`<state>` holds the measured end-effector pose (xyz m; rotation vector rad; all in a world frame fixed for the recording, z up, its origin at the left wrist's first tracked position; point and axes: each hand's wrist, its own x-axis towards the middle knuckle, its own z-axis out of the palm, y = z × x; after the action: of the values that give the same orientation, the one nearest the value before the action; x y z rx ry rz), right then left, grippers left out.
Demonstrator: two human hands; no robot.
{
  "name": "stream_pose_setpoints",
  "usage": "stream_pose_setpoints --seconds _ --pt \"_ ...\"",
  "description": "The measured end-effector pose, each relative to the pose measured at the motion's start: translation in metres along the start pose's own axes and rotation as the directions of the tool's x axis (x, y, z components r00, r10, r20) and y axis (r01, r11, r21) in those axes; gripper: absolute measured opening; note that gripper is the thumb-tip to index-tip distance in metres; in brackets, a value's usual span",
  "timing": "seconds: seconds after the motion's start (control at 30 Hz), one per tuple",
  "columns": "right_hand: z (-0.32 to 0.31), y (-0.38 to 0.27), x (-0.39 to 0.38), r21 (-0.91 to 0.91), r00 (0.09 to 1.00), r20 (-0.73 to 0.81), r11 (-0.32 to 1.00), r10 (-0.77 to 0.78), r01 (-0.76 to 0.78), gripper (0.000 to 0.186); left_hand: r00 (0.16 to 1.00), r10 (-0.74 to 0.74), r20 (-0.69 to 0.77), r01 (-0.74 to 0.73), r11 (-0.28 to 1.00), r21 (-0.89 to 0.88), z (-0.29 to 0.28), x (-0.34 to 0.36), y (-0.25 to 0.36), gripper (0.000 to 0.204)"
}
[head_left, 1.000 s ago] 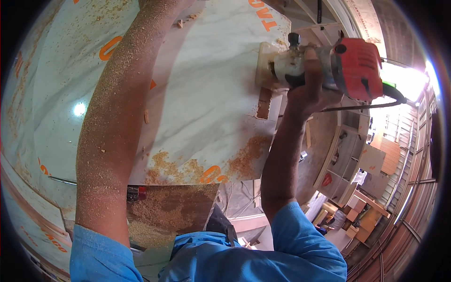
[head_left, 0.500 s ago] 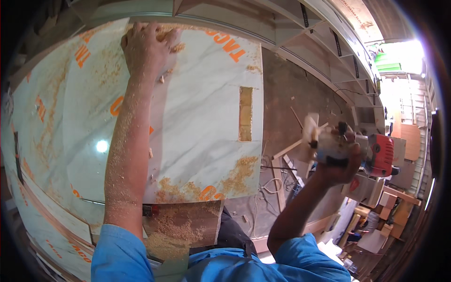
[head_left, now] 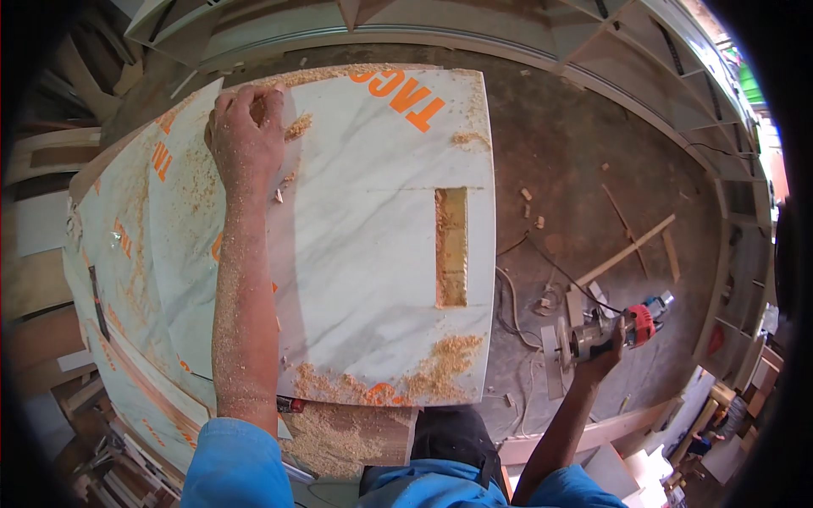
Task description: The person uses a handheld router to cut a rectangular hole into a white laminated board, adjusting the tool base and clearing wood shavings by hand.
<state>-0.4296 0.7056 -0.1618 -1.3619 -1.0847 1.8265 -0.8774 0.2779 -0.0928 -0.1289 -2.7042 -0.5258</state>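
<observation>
A white marble-patterned panel point(head_left: 364, 229) with orange printing lies before me, strewn with sawdust. Near its right edge is a narrow rectangular recess point(head_left: 451, 247) with rough, yellowish sides. My left hand point(head_left: 244, 140) is at the panel's far edge, fingers curled; what they hold, if anything, is hidden. Sawdust coats that forearm. Off the panel's right side, my right hand point(head_left: 605, 354) grips a red and grey router point(head_left: 597, 339) by its body, tilted sideways above the floor. Its flat base faces the panel.
Wood strips point(head_left: 631, 247) and cables point(head_left: 512, 317) lie on the floor at right. White cabinet frames point(head_left: 677, 85) curve along the far side. Sawdust covers a brown board point(head_left: 339, 436) by my legs. Wood offcuts point(head_left: 47, 330) are piled at left.
My right hand has carried the router lower and nearer to me. My left hand stays by the panel's far edge, its fingers now more curled. The view has shifted.
</observation>
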Motion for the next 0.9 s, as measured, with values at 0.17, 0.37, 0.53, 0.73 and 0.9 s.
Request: stream_pose_setpoints --seconds 0.17,0.37,0.53,0.73,0.9 --pt "-0.014 0.038 0.006 -0.044 0.987 0.029 0.987 0.158 -0.156 0.034 1.0 -0.002 0.003 0.002 1.0 -0.005 -0.002 0.0 0.003 0.033" --pt "-0.003 0.038 -0.008 -0.043 0.981 0.03 0.981 0.19 -0.189 0.029 0.963 0.112 -0.247 -0.126 0.991 -0.041 -0.021 -0.017 0.015 0.026" --pt "-0.026 0.031 0.001 -0.141 0.98 0.034 0.972 0.195 -0.188 0.029 0.964 0.264 0.014 -0.249 0.925 -0.286 -0.059 -0.083 0.078 0.021" --pt "-0.034 0.029 0.021 -0.117 0.963 -0.011 0.956 0.271 -0.27 0.03 0.76 0.511 0.401 -0.36 0.845 -0.395 -0.104 -0.163 0.115 0.039" --pt "-0.03 0.038 0.022 -0.141 0.958 -0.009 0.948 0.288 -0.286 0.028 0.775 0.425 0.467 -0.252 0.886 -0.388 -0.122 -0.193 0.111 0.043"
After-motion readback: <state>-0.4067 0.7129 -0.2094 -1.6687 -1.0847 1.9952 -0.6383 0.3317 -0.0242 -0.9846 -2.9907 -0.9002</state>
